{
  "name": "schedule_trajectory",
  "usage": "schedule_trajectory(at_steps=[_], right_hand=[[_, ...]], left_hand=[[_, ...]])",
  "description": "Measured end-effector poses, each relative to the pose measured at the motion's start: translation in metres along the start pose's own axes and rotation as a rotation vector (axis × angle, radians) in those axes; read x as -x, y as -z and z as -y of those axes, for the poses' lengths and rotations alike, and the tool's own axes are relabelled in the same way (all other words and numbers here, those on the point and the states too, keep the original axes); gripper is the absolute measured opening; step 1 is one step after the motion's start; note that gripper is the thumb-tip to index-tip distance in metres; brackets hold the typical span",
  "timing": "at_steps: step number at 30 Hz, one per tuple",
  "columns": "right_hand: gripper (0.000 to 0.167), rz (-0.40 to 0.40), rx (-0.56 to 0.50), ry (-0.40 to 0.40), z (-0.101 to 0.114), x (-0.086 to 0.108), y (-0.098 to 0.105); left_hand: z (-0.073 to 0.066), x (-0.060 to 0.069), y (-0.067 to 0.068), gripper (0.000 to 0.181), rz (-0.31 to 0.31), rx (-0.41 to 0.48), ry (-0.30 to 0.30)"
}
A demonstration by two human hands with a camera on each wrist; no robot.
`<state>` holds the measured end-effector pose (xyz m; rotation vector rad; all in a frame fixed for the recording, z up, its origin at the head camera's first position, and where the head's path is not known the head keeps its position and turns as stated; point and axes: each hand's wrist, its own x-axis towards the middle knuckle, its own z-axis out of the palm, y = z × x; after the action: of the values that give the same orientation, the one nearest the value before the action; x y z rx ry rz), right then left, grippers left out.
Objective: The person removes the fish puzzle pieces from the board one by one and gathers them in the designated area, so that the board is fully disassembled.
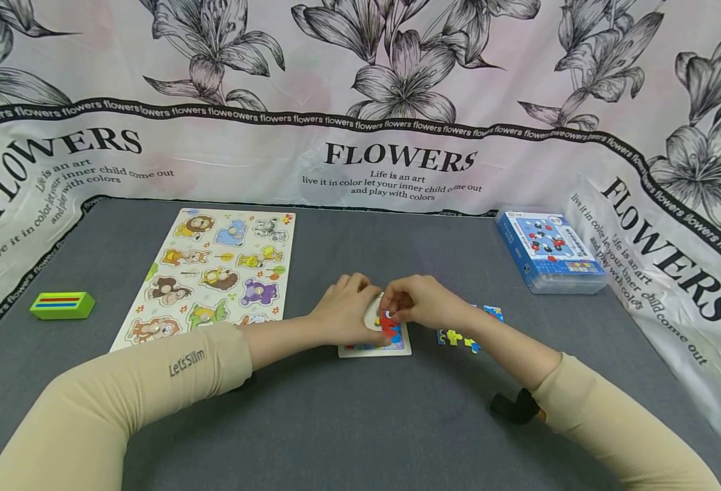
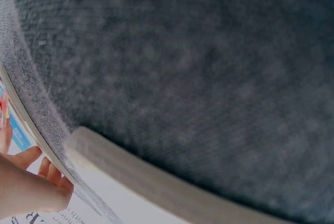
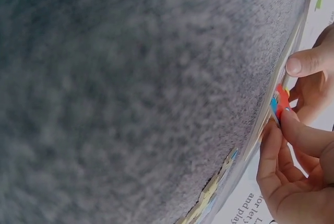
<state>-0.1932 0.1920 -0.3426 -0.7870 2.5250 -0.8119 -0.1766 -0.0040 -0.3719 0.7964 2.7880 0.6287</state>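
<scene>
A small puzzle board (image 1: 366, 352) with a pale rim lies on the grey cloth, partly covered by both hands. My left hand (image 1: 344, 314) rests at its left side, thumb laid over the picture; the far fingers are partly hidden. Above the board, my right hand (image 1: 424, 303) pinches a red puzzle piece (image 1: 389, 324) between thumb and fingers. In the right wrist view the red piece (image 3: 283, 98) sits at the right fingertips, close to the left thumb. Loose puzzle pieces (image 1: 454, 337) in yellow and blue lie right of the board, partly behind the right forearm.
A large animal puzzle board (image 1: 228, 256) lies to the left, its lower part behind the left sleeve. Farther left is a green block (image 1: 62, 305) with coloured stripes. A blue box (image 1: 550, 249) stands at the back right. A flower-printed curtain (image 1: 391, 164) borders the back.
</scene>
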Motion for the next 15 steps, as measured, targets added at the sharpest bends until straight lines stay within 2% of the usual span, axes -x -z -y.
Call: schedule_trajectory(at_steps=[8, 15], right_hand=[[0.014, -0.009, -0.002, -0.004, -0.001, 0.007, 0.010], [0.013, -0.049, -0.012, -0.042, -0.015, 0.020, 0.023]], left_hand=[[0.001, 0.000, -0.001, 0.082, 0.006, -0.006, -0.002], [0.002, -0.001, -0.002, 0.082, -0.001, -0.017, -0.005]])
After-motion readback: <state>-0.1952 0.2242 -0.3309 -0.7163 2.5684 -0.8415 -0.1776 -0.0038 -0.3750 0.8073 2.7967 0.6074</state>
